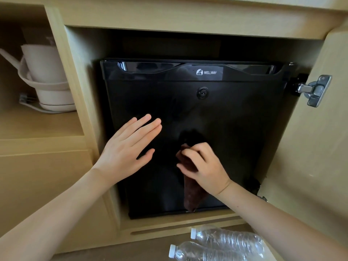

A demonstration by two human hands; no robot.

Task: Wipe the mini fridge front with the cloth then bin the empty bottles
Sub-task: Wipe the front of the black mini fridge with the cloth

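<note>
Soft daylight, wide-angle edge distortion

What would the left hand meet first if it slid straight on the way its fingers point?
The left hand lies open over the mini fridge front, fingers aimed up and right. Along that line only bare black door shows until, roughly, the round lock; whether the palm touches the door is unclear.

- The mini fridge (226,119) front is black, smooth plastic with a soft sheen; its top handle strip is glossier (it throws back light).
- The cloth (192,191) is dark brown, nappy and matt.
- The cabinet (79,91) is pale wood-grain, matt.
- The hinge (314,90) on the open door is bright, polished metal.
- The two bottles (226,242) are clear, crinkled thin plastic with white caps.
- The kettle (47,72) looks like matt white plastic.
</note>
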